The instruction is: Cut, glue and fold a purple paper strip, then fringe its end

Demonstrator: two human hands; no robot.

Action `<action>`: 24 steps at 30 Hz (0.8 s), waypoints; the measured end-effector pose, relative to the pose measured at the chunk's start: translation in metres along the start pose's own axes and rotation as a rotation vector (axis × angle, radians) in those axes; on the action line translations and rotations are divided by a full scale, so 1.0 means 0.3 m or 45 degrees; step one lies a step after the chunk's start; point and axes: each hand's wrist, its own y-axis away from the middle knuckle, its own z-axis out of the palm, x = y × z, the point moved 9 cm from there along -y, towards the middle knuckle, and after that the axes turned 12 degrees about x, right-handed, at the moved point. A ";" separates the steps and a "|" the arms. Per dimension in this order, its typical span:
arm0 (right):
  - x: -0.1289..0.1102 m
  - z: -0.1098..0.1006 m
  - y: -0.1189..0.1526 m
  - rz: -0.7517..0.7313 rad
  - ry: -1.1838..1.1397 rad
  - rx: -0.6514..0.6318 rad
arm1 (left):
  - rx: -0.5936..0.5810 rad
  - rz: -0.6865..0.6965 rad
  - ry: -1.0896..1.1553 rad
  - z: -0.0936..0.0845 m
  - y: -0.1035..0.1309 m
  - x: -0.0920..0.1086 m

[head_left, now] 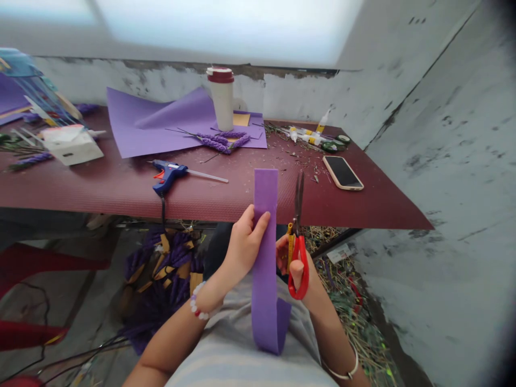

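Note:
A long purple foam-like strip (265,258) hangs upright in front of me, its lower end curling back up near my shirt. My left hand (245,236) pinches it by the left edge near the top, thumb across the front. Just right of the strip, my right hand (300,263) grips red-handled scissors (299,236), thumb through one loop. The blades point up and look closed. A yellow object, perhaps a tape measure (289,246), also shows by the right fingers, which the strip and scissors partly hide.
On the dark red table (242,204) lie a blue glue gun (169,174), a phone (343,173), purple sheets (161,123), purple flower stems (221,142) and a lidded cup (223,99). Small bottles (308,135) stand back right. Cut stems litter the floor (355,312); a purple pile (157,285) sits below left.

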 end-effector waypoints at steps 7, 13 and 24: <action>0.034 0.036 0.083 0.130 0.204 -0.087 | 0.212 0.035 0.023 -0.048 -0.019 0.033; 0.058 0.030 0.116 0.054 0.397 -0.050 | 0.271 0.040 0.025 -0.053 -0.013 0.028; 0.033 0.043 0.119 0.034 0.409 -0.068 | 0.348 0.119 -0.061 -0.072 0.000 0.050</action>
